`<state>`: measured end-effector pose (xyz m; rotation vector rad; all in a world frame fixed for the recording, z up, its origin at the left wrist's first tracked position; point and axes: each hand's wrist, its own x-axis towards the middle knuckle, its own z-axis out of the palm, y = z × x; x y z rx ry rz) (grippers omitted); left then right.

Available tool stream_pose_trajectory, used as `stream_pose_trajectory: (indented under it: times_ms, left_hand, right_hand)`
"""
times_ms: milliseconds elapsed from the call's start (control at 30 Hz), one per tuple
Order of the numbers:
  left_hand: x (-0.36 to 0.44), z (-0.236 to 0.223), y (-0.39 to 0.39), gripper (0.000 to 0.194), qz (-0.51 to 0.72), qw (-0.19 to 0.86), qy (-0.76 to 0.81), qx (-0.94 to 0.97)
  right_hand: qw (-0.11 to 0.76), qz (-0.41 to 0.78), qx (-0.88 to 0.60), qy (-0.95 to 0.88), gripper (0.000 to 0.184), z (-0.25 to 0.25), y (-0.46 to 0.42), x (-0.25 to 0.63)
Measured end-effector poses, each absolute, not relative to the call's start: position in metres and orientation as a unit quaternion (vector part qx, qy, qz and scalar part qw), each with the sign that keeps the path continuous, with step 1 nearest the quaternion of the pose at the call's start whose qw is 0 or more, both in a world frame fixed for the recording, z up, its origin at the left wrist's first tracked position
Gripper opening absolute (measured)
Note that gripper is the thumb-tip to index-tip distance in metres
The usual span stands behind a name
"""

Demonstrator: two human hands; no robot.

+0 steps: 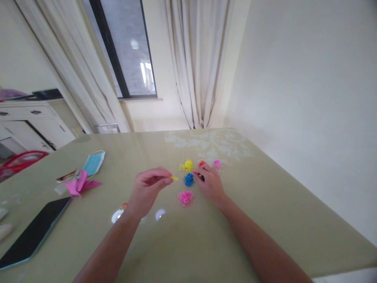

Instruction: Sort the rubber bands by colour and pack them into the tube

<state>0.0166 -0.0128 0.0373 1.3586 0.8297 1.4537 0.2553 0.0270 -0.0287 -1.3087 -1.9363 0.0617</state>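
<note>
Yellow band [174,178], too small to tell whether it is looped, sits pinched between the thumb and fingertips of my left hand [150,186], left of the blue pile [189,179]. My right hand [210,182] is just right of the blue pile, fingers bunched narrow; I cannot tell whether they grip anything. Beyond the blue pile on the worktop [165,243] lies the yellow pile [186,165]; nearer me than the blue pile lies the pink pile [185,199]. I judge the step in hand to be handling one single piece; the next move calls for a light, steady pinch.
</note>
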Motion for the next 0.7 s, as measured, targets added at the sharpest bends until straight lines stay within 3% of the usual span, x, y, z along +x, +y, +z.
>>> stream_pose_trajectory:
  times_ms: [233, 333, 467, 700]
  left_hand:
    - [0.047, 0.028, 0.042, 0.033, 0.485, 0.448, 0.443, 0.606]
    - [0.065, 0.006, 0.077, 0.028, 0.396, 0.342, 0.521, 0.675]
    - [0.077, -0.019, 0.102, 0.024, 0.365, 0.277, 0.561, 0.689]
    - [0.01, -0.007, 0.08, 0.041, 0.349, 0.204, 0.587, 0.702]
  right_hand:
    - [0.418, 0.029, -0.539, -0.731, 0.014, -0.03, 0.033, 0.256]
    - [0.407, 0.034, -0.547, -0.731, 0.012, -0.031, 0.034, 0.256]
    - [0.401, 0.036, -0.551, -0.731, 0.012, -0.032, 0.034, 0.256]
    - [0.411, 0.049, -0.558, -0.719, 0.011, -0.029, 0.033, 0.255]
